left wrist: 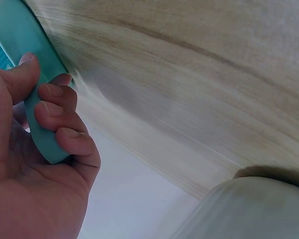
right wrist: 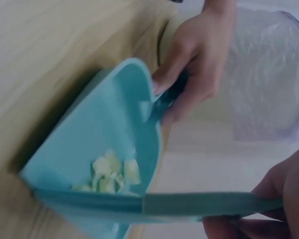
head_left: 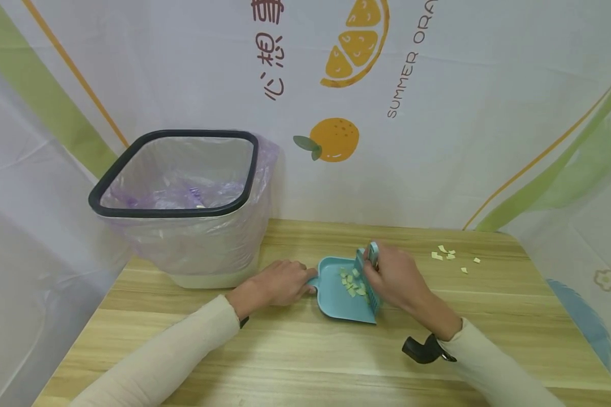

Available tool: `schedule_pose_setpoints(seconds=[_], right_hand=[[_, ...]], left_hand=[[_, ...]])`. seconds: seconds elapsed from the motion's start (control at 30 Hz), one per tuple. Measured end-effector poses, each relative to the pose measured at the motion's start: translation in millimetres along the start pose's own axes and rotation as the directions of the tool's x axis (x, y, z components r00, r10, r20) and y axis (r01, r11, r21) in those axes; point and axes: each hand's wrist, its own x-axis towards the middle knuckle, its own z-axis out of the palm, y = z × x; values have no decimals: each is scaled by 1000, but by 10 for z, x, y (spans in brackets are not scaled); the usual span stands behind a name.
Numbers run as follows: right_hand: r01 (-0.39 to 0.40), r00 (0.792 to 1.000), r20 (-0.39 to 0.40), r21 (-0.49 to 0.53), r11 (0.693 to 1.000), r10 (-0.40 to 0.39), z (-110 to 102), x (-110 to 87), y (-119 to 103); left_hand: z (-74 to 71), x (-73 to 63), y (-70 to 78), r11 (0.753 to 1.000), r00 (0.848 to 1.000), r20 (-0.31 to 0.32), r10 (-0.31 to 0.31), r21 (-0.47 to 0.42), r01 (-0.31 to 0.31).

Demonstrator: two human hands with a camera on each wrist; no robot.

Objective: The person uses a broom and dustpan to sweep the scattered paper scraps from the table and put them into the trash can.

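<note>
A teal dustpan (head_left: 333, 299) lies on the wooden table, its mouth facing right. My left hand (head_left: 283, 281) grips its handle, and the left wrist view shows the fingers curled round that handle (left wrist: 45, 132). My right hand (head_left: 394, 275) holds a small teal brush (right wrist: 189, 205) by its handle. The brush stands at the dustpan's mouth, its head across the right side of the pan. Small pale yellow-green scraps (head_left: 353, 285) lie inside the pan beside the bristles. In the right wrist view, several scraps (right wrist: 107, 174) are bunched against the brush.
A bin (head_left: 209, 249) with a black rim and a translucent purple-tinted liner stands at the table's back left. More pale scraps (head_left: 443, 253) are scattered on the table to the right. A white printed curtain (head_left: 412, 169) hangs behind the table (head_left: 295, 362).
</note>
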Motion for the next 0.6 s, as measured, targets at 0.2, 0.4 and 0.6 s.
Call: schedule_pose_setpoints(seconds=[0.2,0.4,0.6], right_hand=[[-25,1000,-12,74,997,26,-28,61,-62],[-63,998,-17,45,997,63,-93,2,17],[-77,997,-28,4,997,77,-131,-75,122]], left_hand=[[-1,5,8,1000,1000,0,-8,7,8],[3,6,8,1000,1000,3,-13,8,13],[3,3,11,1000,1000,5,-15,2,15]])
